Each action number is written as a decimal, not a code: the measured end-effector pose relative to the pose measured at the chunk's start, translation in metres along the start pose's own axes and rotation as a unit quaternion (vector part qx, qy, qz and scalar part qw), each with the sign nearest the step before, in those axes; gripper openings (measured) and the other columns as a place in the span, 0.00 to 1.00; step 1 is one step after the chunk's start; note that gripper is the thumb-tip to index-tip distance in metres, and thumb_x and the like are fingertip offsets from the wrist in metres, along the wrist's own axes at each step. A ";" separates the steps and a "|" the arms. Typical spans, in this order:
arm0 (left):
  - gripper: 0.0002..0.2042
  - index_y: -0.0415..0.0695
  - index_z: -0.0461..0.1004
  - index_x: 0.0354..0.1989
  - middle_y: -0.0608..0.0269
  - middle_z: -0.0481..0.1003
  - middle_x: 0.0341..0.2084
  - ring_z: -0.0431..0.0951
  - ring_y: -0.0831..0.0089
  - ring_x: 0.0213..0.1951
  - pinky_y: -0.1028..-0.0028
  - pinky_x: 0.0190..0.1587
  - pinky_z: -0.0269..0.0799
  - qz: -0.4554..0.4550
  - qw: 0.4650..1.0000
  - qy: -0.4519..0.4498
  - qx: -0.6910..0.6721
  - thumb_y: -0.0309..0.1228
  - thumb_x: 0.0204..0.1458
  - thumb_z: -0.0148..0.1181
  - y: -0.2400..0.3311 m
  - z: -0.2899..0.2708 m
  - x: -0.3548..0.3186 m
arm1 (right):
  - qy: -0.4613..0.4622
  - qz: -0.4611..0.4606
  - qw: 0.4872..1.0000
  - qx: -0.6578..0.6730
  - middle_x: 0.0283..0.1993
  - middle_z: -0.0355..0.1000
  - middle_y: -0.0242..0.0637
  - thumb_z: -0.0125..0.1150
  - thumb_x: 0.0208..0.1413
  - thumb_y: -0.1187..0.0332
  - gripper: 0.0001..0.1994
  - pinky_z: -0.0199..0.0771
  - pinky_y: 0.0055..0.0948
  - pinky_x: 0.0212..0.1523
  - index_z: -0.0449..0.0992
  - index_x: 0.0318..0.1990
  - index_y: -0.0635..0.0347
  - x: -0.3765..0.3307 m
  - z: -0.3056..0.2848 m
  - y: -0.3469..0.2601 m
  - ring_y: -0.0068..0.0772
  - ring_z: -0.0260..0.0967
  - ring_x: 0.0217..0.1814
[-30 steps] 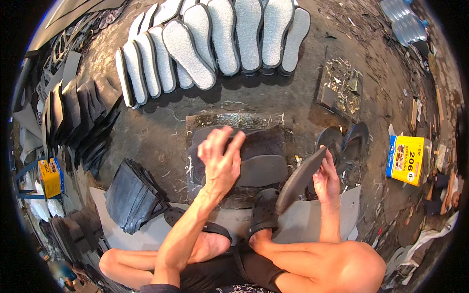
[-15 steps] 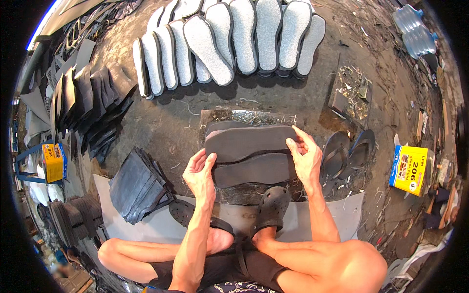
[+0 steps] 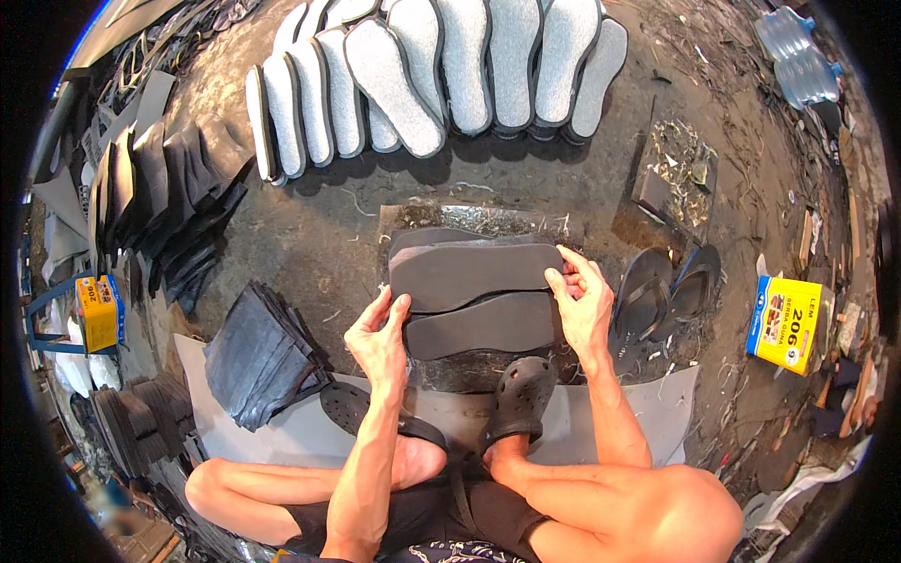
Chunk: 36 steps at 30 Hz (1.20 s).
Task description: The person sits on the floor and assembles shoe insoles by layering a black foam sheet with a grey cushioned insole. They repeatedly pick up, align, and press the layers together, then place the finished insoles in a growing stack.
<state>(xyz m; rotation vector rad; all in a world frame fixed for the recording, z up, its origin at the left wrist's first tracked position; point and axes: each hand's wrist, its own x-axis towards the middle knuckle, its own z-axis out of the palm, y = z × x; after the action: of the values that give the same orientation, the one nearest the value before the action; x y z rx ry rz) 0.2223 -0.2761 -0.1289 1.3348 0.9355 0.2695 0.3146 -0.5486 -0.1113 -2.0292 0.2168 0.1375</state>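
Dusty dirt floor (image 3: 328, 235), both hands (image 3: 380, 338) (image 3: 584, 305) open, seemingly touching 2 black soles (image 3: 474, 296)

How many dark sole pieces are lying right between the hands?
2. The upper dark sole piece spans from the left hand to the right hand; the lower dark sole piece lies just below it. More may hide underneath.
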 end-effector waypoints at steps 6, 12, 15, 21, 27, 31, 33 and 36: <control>0.23 0.30 0.82 0.62 0.54 0.87 0.50 0.86 0.74 0.48 0.74 0.56 0.83 0.018 1.000 0.015 0.016 0.24 0.59 0.79 -0.007 -0.002 -0.003 | -0.016 0.009 1.000 -0.015 0.48 0.79 0.35 0.76 0.66 0.68 0.21 0.81 0.23 0.42 0.84 0.65 0.58 0.003 0.002 0.002 0.21 0.77 0.41; 0.20 0.32 0.85 0.58 0.53 0.88 0.45 0.85 0.76 0.44 0.75 0.51 0.82 0.058 0.998 0.016 0.025 0.26 0.58 0.80 -0.012 -0.005 -0.002 | -0.028 0.015 0.999 -0.005 0.47 0.76 0.32 0.76 0.67 0.64 0.23 0.79 0.21 0.45 0.83 0.66 0.59 0.005 0.004 0.004 0.20 0.76 0.44; 0.17 0.33 0.88 0.51 0.47 0.89 0.38 0.86 0.76 0.37 0.74 0.45 0.82 0.105 0.962 -0.014 0.251 0.26 0.56 0.82 0.019 0.002 0.000 | -0.021 0.038 0.999 0.002 0.47 0.77 0.36 0.79 0.62 0.66 0.21 0.81 0.28 0.43 0.85 0.62 0.57 0.009 0.001 0.009 0.24 0.76 0.41; 0.14 0.30 0.88 0.33 0.51 0.85 0.21 0.84 0.75 0.21 0.70 0.26 0.78 0.005 0.891 -0.170 0.421 0.31 0.50 0.84 0.079 0.008 0.052 | -0.062 0.030 0.978 -0.197 0.51 0.72 0.45 0.82 0.58 0.61 0.30 0.80 0.44 0.51 0.76 0.66 0.54 0.024 -0.017 -0.022 0.42 0.76 0.45; 0.17 0.35 0.83 0.37 0.59 0.85 0.26 0.81 0.77 0.24 0.75 0.27 0.76 -0.021 0.959 -0.137 0.245 0.32 0.49 0.87 0.033 -0.028 0.060 | 0.008 -0.312 0.935 -0.167 0.89 0.49 0.54 0.60 0.74 0.56 0.39 0.44 0.58 0.87 0.54 0.85 0.63 0.001 0.008 -0.085 0.61 0.43 0.91; 0.16 0.37 0.82 0.37 0.66 0.82 0.26 0.76 0.77 0.26 0.72 0.31 0.73 0.037 0.965 -0.070 0.251 0.33 0.50 0.85 0.022 -0.009 0.027 | -0.152 -0.296 0.870 -0.363 0.90 0.45 0.49 0.52 0.77 0.51 0.38 0.37 0.59 0.88 0.51 0.86 0.60 0.004 0.040 -0.005 0.51 0.42 0.92; 0.17 0.38 0.81 0.36 0.66 0.81 0.29 0.75 0.74 0.31 0.66 0.37 0.74 0.076 0.961 -0.041 0.262 0.35 0.52 0.84 0.015 -0.003 0.018 | -0.170 -0.293 0.876 -0.344 0.90 0.46 0.50 0.51 0.78 0.50 0.38 0.38 0.57 0.88 0.51 0.86 0.60 0.001 0.036 0.003 0.52 0.42 0.92; 0.18 0.38 0.79 0.40 0.59 0.82 0.43 0.78 0.65 0.43 0.61 0.52 0.75 0.214 0.936 0.023 0.277 0.36 0.53 0.82 0.008 -0.003 0.007 | -0.122 -0.288 0.933 -0.180 0.86 0.54 0.56 0.53 0.77 0.58 0.34 0.46 0.54 0.87 0.56 0.84 0.64 0.008 0.031 -0.002 0.59 0.49 0.89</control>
<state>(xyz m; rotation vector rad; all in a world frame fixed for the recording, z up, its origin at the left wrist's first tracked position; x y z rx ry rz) 0.2275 -0.2671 -0.1244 2.0671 0.7752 0.3872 0.3230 -0.5212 -0.1252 -2.3257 -0.6006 0.0604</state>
